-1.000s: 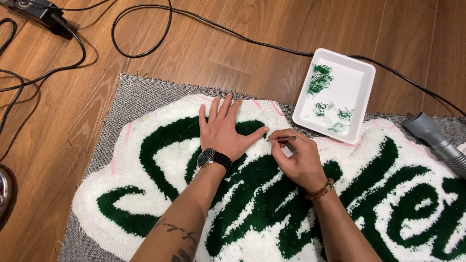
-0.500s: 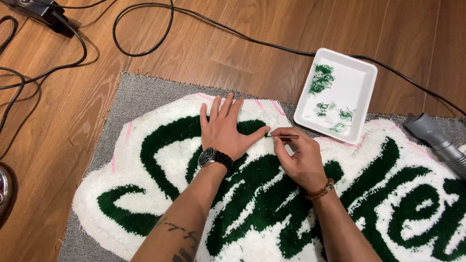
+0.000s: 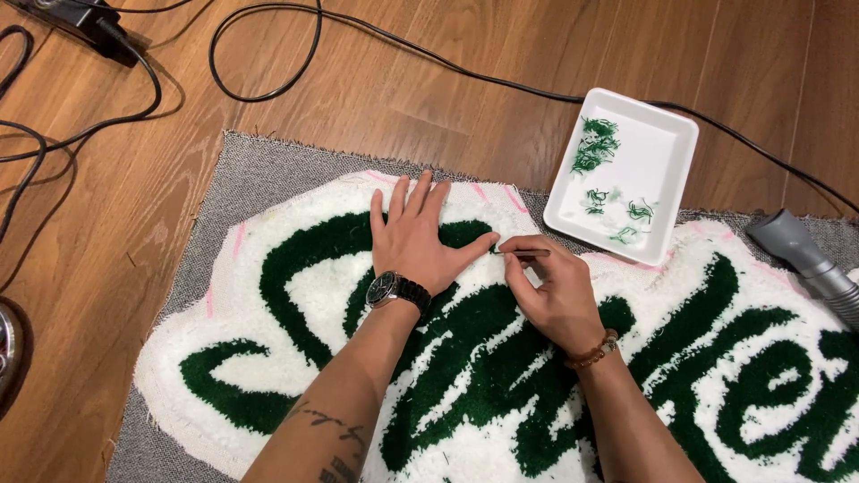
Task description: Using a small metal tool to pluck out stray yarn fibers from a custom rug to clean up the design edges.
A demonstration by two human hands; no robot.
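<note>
A white tufted rug point(image 3: 295, 295) with dark green script lies on grey backing cloth point(image 3: 242, 183) on the wooden floor. My left hand point(image 3: 420, 237) presses flat on the pile, fingers spread, a black watch on its wrist. My right hand point(image 3: 550, 291) pinches thin dark tweezers point(image 3: 523, 253), whose tips sit at the pile right beside my left thumb. A beaded bracelet circles the right wrist.
A white rectangular tray point(image 3: 662, 152) holding several tufts of green yarn sits at the rug's far edge. Black cables point(image 3: 268, 54) loop over the floor at the back. A grey hose nozzle point(image 3: 801, 250) lies at the right edge.
Both hands stay nearly in place; the tweezers' tips have edged slightly closer to my left thumb.
</note>
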